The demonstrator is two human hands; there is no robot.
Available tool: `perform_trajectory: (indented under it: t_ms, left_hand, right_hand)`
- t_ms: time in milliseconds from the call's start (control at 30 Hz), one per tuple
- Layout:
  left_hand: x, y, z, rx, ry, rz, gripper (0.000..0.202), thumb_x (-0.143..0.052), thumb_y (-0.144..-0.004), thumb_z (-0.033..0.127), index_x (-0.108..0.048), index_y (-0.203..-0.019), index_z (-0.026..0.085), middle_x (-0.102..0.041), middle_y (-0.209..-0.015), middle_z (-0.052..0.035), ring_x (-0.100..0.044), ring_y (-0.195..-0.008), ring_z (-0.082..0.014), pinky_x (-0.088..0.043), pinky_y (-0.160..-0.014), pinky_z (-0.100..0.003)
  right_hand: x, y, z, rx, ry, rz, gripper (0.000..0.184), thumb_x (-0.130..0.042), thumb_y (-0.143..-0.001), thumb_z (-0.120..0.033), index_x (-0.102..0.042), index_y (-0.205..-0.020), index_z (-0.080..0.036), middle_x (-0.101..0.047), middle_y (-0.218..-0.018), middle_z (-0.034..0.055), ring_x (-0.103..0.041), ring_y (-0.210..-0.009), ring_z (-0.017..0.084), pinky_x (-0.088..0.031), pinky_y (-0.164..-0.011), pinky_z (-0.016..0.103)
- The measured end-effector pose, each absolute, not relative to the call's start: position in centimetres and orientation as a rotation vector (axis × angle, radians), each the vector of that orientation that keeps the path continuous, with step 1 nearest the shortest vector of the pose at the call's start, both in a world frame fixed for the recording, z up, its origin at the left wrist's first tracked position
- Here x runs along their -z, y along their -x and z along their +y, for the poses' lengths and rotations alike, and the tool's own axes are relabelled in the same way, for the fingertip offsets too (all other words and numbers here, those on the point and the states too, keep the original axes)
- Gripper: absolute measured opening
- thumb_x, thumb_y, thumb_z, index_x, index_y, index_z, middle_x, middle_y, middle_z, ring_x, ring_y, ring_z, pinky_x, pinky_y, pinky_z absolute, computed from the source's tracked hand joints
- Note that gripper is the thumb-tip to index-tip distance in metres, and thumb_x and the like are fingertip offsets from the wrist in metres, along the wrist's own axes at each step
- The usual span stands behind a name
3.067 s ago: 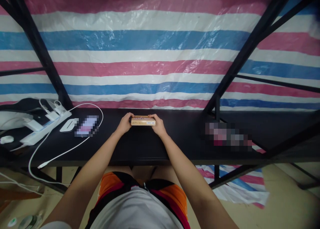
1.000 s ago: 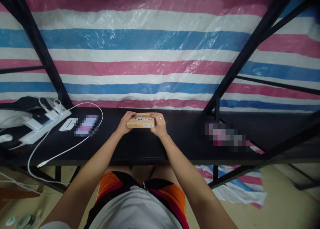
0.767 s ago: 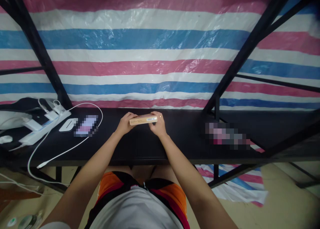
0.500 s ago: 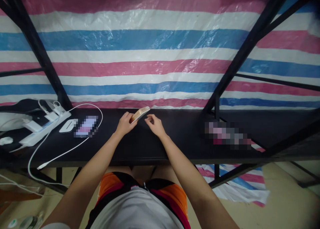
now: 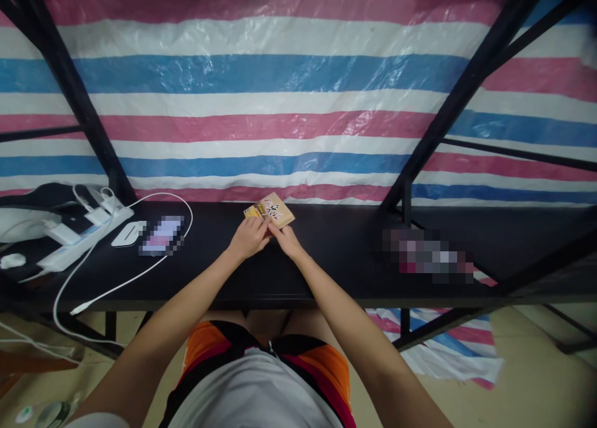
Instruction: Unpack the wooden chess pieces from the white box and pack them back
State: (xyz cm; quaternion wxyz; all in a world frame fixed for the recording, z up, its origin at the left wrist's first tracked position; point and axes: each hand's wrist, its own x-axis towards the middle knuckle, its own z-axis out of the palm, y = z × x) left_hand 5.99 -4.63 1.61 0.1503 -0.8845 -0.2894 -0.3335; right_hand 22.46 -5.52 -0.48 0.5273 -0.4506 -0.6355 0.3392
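Note:
A small flat tan box (image 5: pixel 280 209) with dark brush-style characters and a yellow picture on its face is held over the middle of the black desk. My left hand (image 5: pixel 252 236) is closed on its lower left part, fingers lying over the front. At the lower right edge, my right hand (image 5: pixel 287 237) grips it with thumb and fingers, close against the left. The two hands cover the box's bottom edge, and its back is hidden.
On the left of the black desk (image 5: pixel 336 254) lie a power strip (image 5: pixel 93 236) with white chargers, a white flat device (image 5: pixel 127 233), a blurred-out phone (image 5: pixel 162 235) and a loose white cable (image 5: pixel 125 285). Blurred-out items (image 5: pixel 426 254) lie right. Black metal posts frame a striped sheet (image 5: pixel 261 73).
The box has turned from edge-on so its printed face now shows. My right hand has moved in from beside it and taken hold of its lower right edge.

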Motion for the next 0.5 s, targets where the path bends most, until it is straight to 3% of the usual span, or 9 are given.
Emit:
perform_trajectory:
  t_ms: [133,200,333,400,500]
  left_hand:
    - [-1.5,-6.5,-5.3,1.008,2.640,-0.787,0.054,-0.056,-0.084,0.039,-0.052,-0.130,0.013,-0.058,-0.103,-0.0151,-0.054,-0.100,-0.0307,-0.044,-0.088,-0.044]
    - [-1.7,-6.2,-5.1,1.152,2.648,-0.854,0.047,-0.054,-0.086,0.041,-0.055,-0.127,0.017,-0.058,-0.101,-0.0119,-0.054,-0.098,-0.0273,-0.044,-0.090,-0.043]
    - [-1.7,-4.6,-3.2,1.618,2.502,-1.203,0.038,-0.049,-0.091,0.036,-0.056,-0.123,0.018,-0.058,-0.110,-0.0119,-0.053,-0.102,-0.0239,-0.043,-0.093,-0.040]
    - [-1.5,-3.8,-2.1,1.803,2.490,-1.422,0.043,-0.051,-0.089,0.040,-0.055,-0.125,0.017,-0.061,-0.108,-0.0118,-0.057,-0.097,-0.0227,-0.046,-0.089,-0.038]
    - [-1.2,-3.4,-1.1,1.923,2.758,-1.764,0.044,-0.053,-0.086,0.049,-0.064,-0.110,0.014,-0.068,-0.088,-0.0086,-0.063,-0.081,-0.0215,-0.051,-0.075,-0.034]
  right_hand:
    - [0.3,-22.5,-5.2,-0.848,0.961,-1.338,0.047,-0.058,-0.081,-0.050,-0.059,-0.116,-0.019,-0.067,-0.114,0.0081,-0.065,-0.101,0.023,-0.054,-0.084,0.038]
    - [0.3,-22.7,-5.1,-0.792,0.939,-1.281,0.049,-0.060,-0.078,-0.049,-0.056,-0.117,-0.020,-0.066,-0.117,0.0074,-0.063,-0.104,0.023,-0.053,-0.087,0.037]
    - [0.3,-23.5,-5.1,-0.783,1.008,-1.326,0.039,-0.054,-0.081,-0.052,-0.058,-0.104,-0.020,-0.069,-0.105,0.0051,-0.065,-0.096,0.023,-0.053,-0.082,0.034]
    - [0.4,-23.9,-5.1,-0.797,1.043,-1.346,0.037,-0.052,-0.082,-0.053,-0.060,-0.098,-0.020,-0.071,-0.098,0.0041,-0.066,-0.091,0.023,-0.054,-0.078,0.033]
    - [0.8,-24.4,-4.7,-0.824,1.040,-1.307,0.039,-0.053,-0.081,-0.055,-0.061,-0.096,-0.020,-0.071,-0.095,0.0037,-0.067,-0.087,0.023,-0.053,-0.076,0.033]
